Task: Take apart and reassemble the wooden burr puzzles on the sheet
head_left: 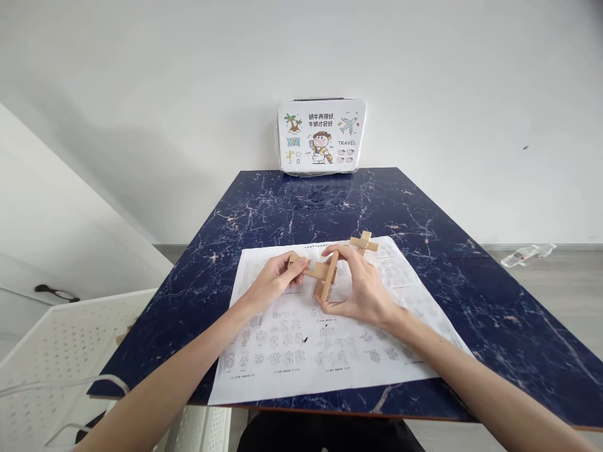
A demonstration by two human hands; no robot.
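Both of my hands are over a printed sheet, working on light wooden puzzle pieces. My left hand (281, 274) is closed on one end of a wooden piece (316, 272) that points right. My right hand (360, 285) grips a flat wooden bar (330, 276) by its two ends, thumb below and fingers above. The bar stands crosswise against the left piece; whether they interlock I cannot tell. Just beyond my right fingers, more wooden pieces joined in a cross (364, 242) rest at the sheet's far edge. Fingers hide parts of the held pieces.
The white paper sheet (301, 383) with printed diagrams lies on a dark blue marbled table (254, 207). A white cartoon-printed case (323, 137) stands at the back against the wall. White perforated furniture (38, 351) and a cable (70, 380) are at left. A plastic bottle (527, 254) lies on the floor.
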